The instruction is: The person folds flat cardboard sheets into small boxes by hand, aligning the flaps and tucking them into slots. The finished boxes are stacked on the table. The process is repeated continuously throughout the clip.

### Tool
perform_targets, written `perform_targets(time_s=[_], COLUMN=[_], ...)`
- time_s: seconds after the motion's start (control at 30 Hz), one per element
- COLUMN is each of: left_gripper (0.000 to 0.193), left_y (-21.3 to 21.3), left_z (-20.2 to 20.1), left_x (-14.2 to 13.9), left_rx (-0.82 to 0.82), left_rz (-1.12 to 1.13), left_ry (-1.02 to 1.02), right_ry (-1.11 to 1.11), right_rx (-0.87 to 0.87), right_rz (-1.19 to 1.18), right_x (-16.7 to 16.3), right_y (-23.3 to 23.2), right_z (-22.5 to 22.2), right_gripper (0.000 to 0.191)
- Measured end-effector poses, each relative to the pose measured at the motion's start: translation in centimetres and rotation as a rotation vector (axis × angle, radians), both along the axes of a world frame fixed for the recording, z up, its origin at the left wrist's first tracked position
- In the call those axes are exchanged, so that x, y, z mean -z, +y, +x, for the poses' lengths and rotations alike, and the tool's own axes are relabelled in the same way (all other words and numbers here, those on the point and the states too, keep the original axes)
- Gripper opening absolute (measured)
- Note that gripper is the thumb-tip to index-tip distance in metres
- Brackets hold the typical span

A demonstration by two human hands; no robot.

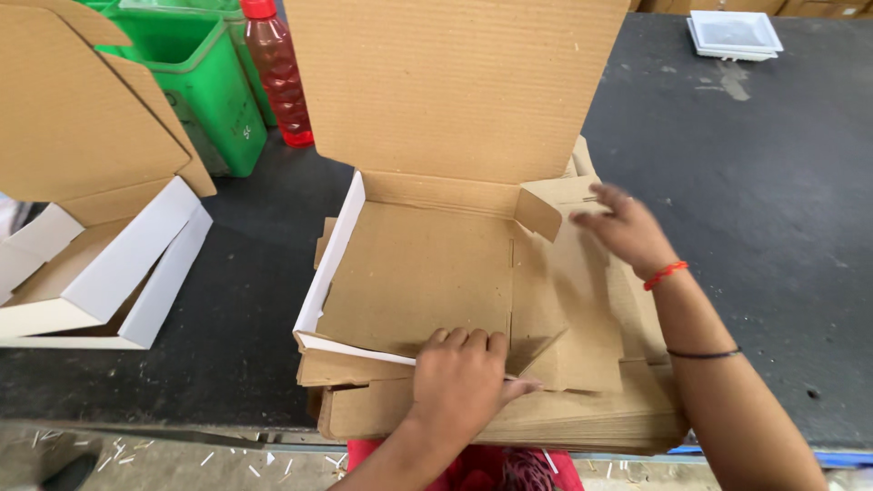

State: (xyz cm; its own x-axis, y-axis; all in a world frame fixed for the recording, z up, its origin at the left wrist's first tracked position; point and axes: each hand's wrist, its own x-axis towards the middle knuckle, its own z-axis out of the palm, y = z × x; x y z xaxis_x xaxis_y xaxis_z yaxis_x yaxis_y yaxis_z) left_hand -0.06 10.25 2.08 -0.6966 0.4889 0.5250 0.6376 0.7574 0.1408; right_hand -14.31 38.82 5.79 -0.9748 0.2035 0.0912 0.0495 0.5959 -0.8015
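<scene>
A half-folded brown cardboard box lies on a stack of flat cardboard blanks. Its lid stands upright at the back and its white-faced left wall is raised. My left hand presses down on the box's front edge, fingers curled over the fold. At the box's right side, my right hand touches the unfolded right flap with fingers spread. A red band and a thin black band circle that wrist and forearm.
Folded white-sided boxes sit at the left on the dark table. Green bins and a red bottle stand at the back left. A white tray rests at the far right corner.
</scene>
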Motion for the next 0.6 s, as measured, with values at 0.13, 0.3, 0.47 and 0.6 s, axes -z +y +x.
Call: perform_targets(time_s=[0.13,0.3,0.47,0.6], left_gripper=[0.063,0.05,0.05,0.055], left_y=[0.0,-1.0,-1.3,-0.6], left_z=[-0.4,-1.1,-1.4,-1.9], left_x=[0.0,0.8,0.8,-0.4], left_rx=[0.087,0.222,0.326,0.284], left_rz=[0.023,0.212,0.411,0.53], left_ry=[-0.062,0.07,0.148,0.123], right_ry=[0.202,0.107,-0.117,-0.054], right_rx=[-0.137,-0.383,-0.138,-0.642], right_rz=[-0.623,-1.141,-1.33,-1.349], right_x=[-2.5,0.4,3.9,5.1], right_y=[-1.1,-5.4,-4.7,-6.3], right_z=[1.1,-1.6,-6.2,-8.7], right_gripper=[0.052,0.031,0.048,0.05])
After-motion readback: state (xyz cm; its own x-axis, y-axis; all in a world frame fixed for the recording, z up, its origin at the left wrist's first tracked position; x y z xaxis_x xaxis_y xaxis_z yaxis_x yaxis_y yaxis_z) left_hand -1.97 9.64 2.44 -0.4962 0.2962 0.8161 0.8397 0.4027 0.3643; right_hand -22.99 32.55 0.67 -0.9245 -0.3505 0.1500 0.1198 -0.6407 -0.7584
